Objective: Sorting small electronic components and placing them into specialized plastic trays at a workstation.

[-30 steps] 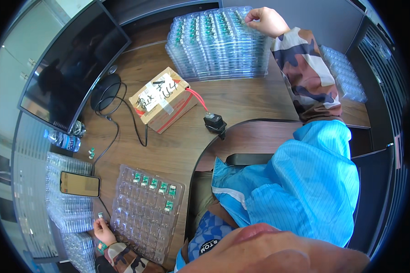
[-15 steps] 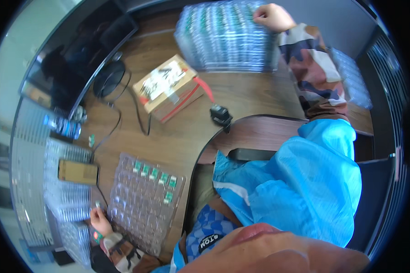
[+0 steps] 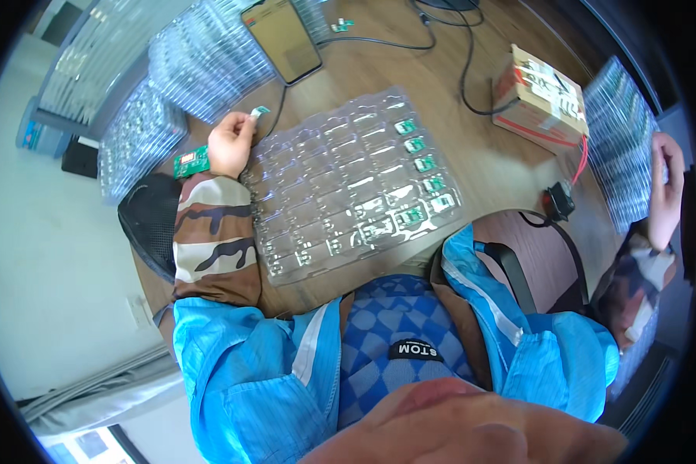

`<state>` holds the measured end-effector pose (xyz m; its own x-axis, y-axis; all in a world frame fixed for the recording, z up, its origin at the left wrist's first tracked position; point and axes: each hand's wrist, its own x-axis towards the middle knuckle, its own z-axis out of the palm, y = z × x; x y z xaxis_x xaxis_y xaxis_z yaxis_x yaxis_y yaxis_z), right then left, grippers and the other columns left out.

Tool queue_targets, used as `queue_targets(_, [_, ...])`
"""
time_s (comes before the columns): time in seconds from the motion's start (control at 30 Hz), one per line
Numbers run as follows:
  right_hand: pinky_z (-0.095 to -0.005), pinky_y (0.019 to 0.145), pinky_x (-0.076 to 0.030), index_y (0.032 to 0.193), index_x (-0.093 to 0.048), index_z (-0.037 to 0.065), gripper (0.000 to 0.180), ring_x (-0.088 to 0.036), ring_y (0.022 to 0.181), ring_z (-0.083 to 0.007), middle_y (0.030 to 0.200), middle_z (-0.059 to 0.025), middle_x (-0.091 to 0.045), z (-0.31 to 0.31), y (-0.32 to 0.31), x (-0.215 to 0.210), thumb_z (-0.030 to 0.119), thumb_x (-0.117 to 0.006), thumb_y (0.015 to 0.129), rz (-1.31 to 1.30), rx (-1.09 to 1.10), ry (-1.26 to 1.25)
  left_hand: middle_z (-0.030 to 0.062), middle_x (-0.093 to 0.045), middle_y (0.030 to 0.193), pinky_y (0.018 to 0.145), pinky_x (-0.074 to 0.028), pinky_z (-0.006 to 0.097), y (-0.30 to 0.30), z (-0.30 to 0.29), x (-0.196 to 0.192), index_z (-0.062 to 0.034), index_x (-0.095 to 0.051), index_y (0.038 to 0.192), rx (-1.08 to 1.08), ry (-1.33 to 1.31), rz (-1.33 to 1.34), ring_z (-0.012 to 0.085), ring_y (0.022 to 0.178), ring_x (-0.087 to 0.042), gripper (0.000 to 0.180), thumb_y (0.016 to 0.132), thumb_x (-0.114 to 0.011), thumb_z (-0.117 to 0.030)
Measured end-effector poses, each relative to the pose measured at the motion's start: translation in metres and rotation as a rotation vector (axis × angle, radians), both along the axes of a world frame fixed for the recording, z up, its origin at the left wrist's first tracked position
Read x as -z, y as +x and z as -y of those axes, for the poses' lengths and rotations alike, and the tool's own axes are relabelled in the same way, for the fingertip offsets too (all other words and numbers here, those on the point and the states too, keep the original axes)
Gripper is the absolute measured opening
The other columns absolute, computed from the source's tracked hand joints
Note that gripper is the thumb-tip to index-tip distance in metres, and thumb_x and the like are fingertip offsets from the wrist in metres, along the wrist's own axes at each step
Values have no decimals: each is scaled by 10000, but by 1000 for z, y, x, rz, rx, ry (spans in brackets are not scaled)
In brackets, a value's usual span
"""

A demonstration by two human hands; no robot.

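Observation:
My left hand [image 3: 230, 145] is closed in a pinch on a small green circuit board [image 3: 261, 111], just off the far left corner of a clear plastic tray [image 3: 317, 174]. Small green boards [image 3: 415, 145] sit in cells along the tray's right side; many other cells hold none. A larger green circuit board [image 3: 192, 162] lies beside my left wrist. At the far right, my right hand [image 3: 663, 189] is at the edge of a stack of clear trays [image 3: 617, 143], fingers bent together. What those fingers hold, if anything, is hidden.
More stacked clear trays [image 3: 205, 58] stand at the back left, with a phone [image 3: 283, 40] leaning there. A few loose small boards [image 3: 342, 25] and a black cable [image 3: 387, 43] lie beyond. A taped cardboard box [image 3: 540, 100] and a black switch [image 3: 558, 203] are right of the tray.
The view has swung left, bringing the tray to the middle. My left hand still pinches the small board; my right hand stays by the stack at the right.

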<state>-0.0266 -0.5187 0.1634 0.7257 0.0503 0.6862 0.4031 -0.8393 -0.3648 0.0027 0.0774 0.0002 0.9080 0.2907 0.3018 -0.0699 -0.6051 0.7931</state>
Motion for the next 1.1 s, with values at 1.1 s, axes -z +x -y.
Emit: queue_targets(1.1, [-290,718,-453,841,-586,-20,89,-584,822,-254,909,-124,-595,-240,38,101,46,-577,781,-408,-701,85,90,-586,623,528,-427,285,-13,12,-28,-37,-608,772,-71,113,-75,173,546,-549,180,770,-610,-216])
